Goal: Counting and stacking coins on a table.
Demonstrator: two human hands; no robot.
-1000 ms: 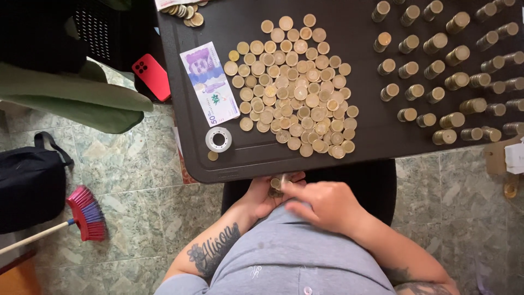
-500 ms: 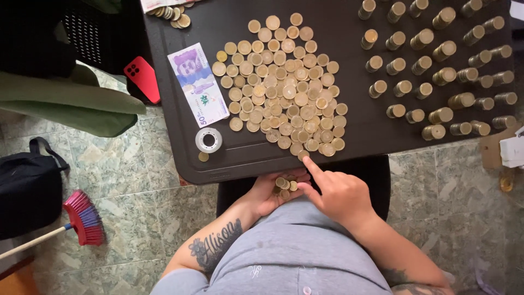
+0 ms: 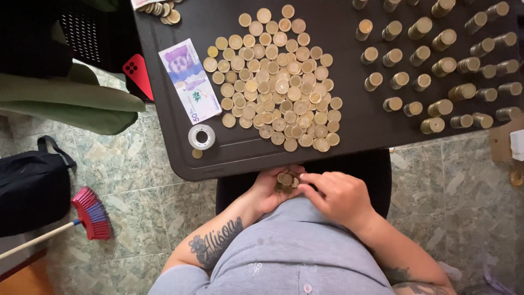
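Observation:
My left hand [image 3: 268,189] is cupped just below the near edge of the black table [image 3: 360,134] and holds several gold coins [image 3: 284,181]. My right hand [image 3: 337,196] rests beside it, its fingertips touching the coins in the left palm. A wide spread of loose gold coins [image 3: 278,76] lies flat on the table in front of me. To its right stand many short coin stacks [image 3: 436,60] in rows.
A banknote [image 3: 189,80] and a white tape roll [image 3: 201,136] lie left of the coins, with a single coin [image 3: 197,153] near the edge. A red phone [image 3: 137,74], green cloth [image 3: 71,98], black bag [image 3: 30,186] and broom [image 3: 90,213] are at left.
My right hand reached up to the table edge and touched a coin half a second ago. It has drawn back to the left palm.

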